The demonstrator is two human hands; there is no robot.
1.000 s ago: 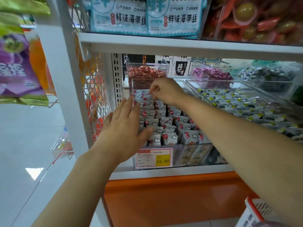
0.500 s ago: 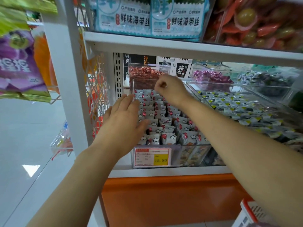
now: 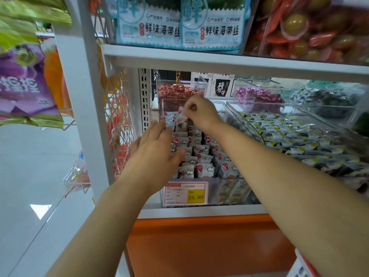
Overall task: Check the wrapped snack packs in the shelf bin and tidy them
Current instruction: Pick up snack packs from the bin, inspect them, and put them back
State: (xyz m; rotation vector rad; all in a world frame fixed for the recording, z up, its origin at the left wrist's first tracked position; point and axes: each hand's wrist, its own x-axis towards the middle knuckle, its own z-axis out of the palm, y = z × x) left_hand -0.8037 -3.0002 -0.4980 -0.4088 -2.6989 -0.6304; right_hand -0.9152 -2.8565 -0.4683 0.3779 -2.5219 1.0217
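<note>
A clear plastic shelf bin (image 3: 229, 188) holds rows of small grey-white snack packs (image 3: 205, 168) printed with red balloons and clouds, standing on edge. My right hand (image 3: 199, 114) is at the bin's far end and pinches one snack pack (image 3: 182, 120), lifted a little above the rows. My left hand (image 3: 155, 152) lies flat with straight fingers on the left rows, covering the packs under it. A price tag (image 3: 185, 193) reading 15.80 is on the bin's front.
To the right stands another clear bin (image 3: 239, 116) of grey packs with yellow corners (image 3: 295, 136). Behind are bins of red sweets (image 3: 179, 90) and purple sweets (image 3: 257, 94). A white shelf board (image 3: 219, 60) hangs close overhead. A white upright (image 3: 79, 96) and wire mesh (image 3: 117, 116) bound the left.
My right hand has raised a pack out of the far rows, where earlier it only reached down among them. My left hand has stayed flat on the left rows.
</note>
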